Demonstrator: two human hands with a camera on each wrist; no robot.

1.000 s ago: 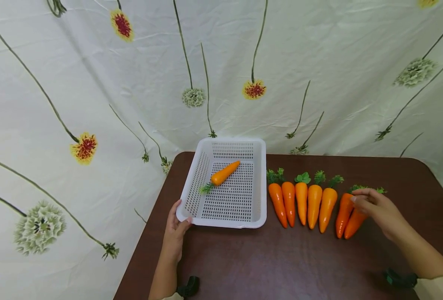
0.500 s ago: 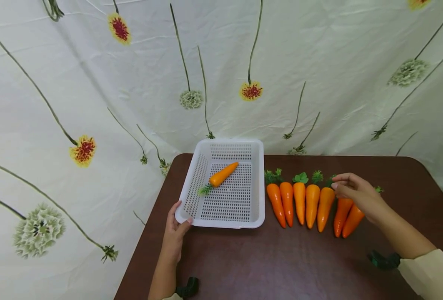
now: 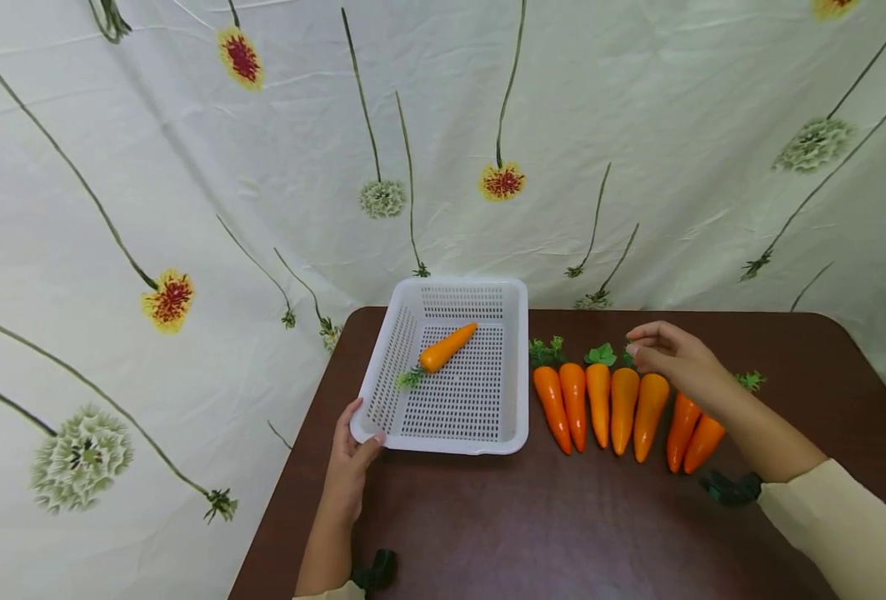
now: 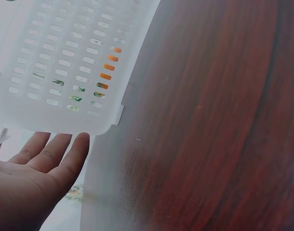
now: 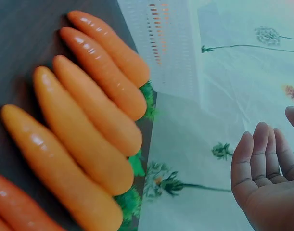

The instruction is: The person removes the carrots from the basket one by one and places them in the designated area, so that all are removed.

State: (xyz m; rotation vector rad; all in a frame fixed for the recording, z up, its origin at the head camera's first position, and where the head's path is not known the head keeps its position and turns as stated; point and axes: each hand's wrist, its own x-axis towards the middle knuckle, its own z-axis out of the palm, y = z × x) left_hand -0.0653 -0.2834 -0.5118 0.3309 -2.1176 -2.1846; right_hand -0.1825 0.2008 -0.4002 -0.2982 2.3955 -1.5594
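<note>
A white perforated plastic basket (image 3: 443,444) rests at the table's back left, and one carrot with a green top (image 3: 447,348) lies inside it. My left hand (image 3: 348,479) grips the basket's near left corner, thumb over the rim. In the left wrist view, fingers (image 4: 72,156) reach the basket's edge from below. My right hand (image 3: 675,362) hovers above the leafy ends of a row of carrots (image 3: 623,408), holding nothing. The right wrist view shows its fingers (image 5: 260,154) loosely bent, beyond the carrots' thick ends. It overlaps some green tops in the head view.
Two redder carrots (image 3: 701,442) lie at the row's right end, partly behind the right forearm. The dark wooden table (image 3: 533,525) has rounded back corners. A flower-printed white cloth (image 3: 300,150) hangs behind and to the left of it.
My right hand has moved left and slightly back, from the two rightmost carrots to the tops of the middle ones. My left hand, the basket and the carrots stay put.
</note>
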